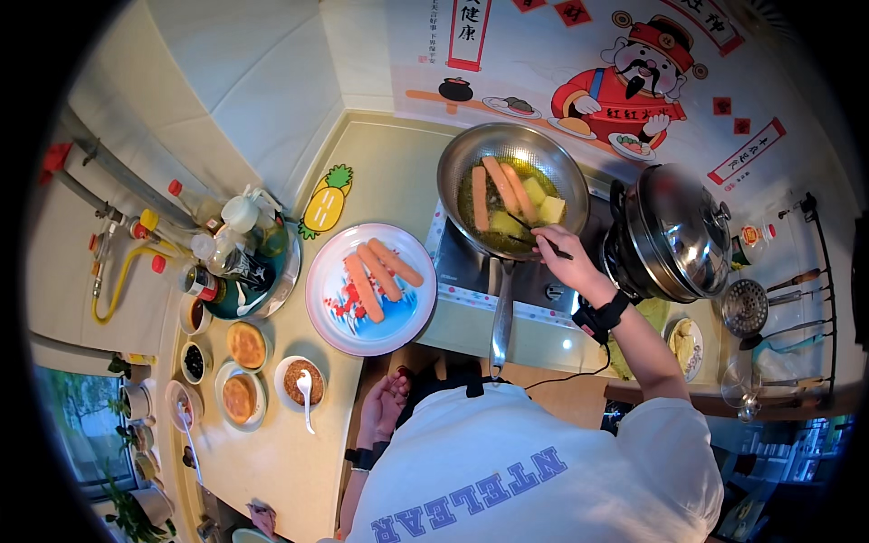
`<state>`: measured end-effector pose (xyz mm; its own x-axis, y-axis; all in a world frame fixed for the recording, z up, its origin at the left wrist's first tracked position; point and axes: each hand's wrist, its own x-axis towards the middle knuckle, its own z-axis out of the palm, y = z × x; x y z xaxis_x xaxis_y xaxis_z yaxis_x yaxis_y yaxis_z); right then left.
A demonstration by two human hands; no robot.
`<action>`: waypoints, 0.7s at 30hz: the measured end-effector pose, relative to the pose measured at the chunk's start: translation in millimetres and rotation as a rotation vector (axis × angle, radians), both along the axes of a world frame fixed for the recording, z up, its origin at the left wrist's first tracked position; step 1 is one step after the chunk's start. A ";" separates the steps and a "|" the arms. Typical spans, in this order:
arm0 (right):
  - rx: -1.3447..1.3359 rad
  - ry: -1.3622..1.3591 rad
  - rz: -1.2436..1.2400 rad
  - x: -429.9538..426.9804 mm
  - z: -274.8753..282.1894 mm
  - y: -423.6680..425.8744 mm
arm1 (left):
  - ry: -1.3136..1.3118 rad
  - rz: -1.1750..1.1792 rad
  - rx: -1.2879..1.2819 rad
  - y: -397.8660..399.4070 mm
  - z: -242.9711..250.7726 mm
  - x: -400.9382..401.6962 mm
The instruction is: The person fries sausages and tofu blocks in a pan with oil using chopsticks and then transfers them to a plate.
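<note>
My right hand (567,254) holds dark chopsticks (523,222), their tips down in a steel frying pan (461,153) with shallow oil. Three pink sausage-like strips (479,197) and several pale yellow blocks (552,210) lie in that oil; the chopstick tips are among the blocks. Left of the pan, a floral plate (326,258) bears three more pink strips (380,271). My left hand (385,404) hangs low beside my body, past the counter edge, with its fingers curled; whether it holds something small is unclear.
The pan's handle (501,315) juts over the counter's front edge towards me. A lidded steel pot (672,234) stands right of the stove (468,271). Bottles (241,214) crowd a tray at left, near bowls, round breads (246,345) and a spoon (305,390). Utensils (791,298) hang at right.
</note>
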<state>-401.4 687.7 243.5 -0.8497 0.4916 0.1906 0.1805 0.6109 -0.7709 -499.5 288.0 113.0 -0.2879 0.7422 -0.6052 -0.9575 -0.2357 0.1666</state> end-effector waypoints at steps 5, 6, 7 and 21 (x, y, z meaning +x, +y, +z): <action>-0.250 0.030 -0.126 7.1 1.8 1.6 | -0.026 0.008 -0.023 -0.7 -2.0 0.7; -0.418 0.075 -0.184 12.2 1.9 9.3 | -0.028 0.008 -0.022 -1.2 -3.0 1.1; -0.586 0.120 -0.242 16.2 2.7 16.3 | -0.030 0.011 -0.028 -1.8 -4.5 1.5; -0.559 0.173 -0.337 27.8 30.8 38.6 | -0.030 -0.008 -0.057 2.2 -2.7 2.1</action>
<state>-373.5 726.4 274.2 -0.6124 0.7890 -0.0504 0.1370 0.0431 -0.9896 -497.5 290.3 110.3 -0.2634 0.7087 -0.6545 -0.9640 -0.2190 0.1508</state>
